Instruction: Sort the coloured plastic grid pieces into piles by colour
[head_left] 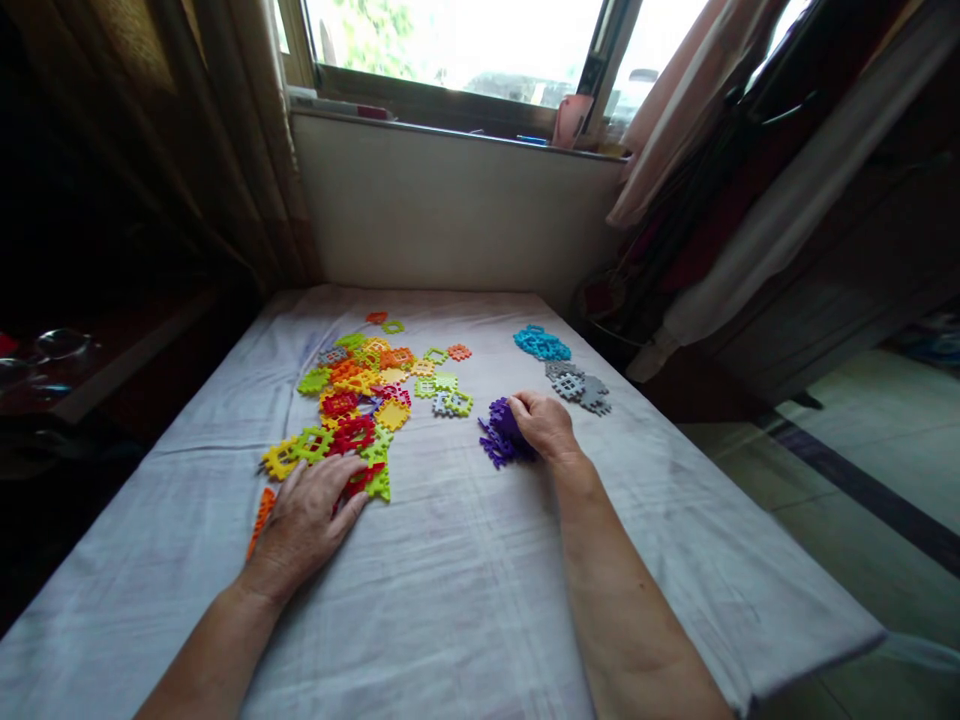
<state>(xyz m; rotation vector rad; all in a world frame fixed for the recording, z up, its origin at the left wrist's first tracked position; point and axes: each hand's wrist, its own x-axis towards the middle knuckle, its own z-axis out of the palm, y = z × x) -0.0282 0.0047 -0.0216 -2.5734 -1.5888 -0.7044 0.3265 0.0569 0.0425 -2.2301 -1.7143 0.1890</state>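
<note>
Desk (pixel 450 560), left hand (pixel 309 515) loosely spread over multicolour interlocking tiles (pixel 352 435), right hand (pixel 544 425) pinching purple tiles (pixel 502 432), pink cup (pixel 571 121) on windowsill (pixel 442 129), can't see inside

Pieces (pixel 392 414) on table (pixel 435 570) before window (pixel 465 45)

You are in what looks like a room of a home. A brown-gold fabric curtain (pixel 247 150) hangs left of the bright, framed glass window (pixel 457 50) facing you, with a long pink cloth (pixel 682 110) and a long white cloth (pixel 795 190) hanging on the right. Toy-like, toothed, many-coloured plastic pieces (pixel 393 414) lie on your table draped in pale, creased fabric (pixel 442 600); beside it runs a pale tiled floor (pixel 731 455).
</note>
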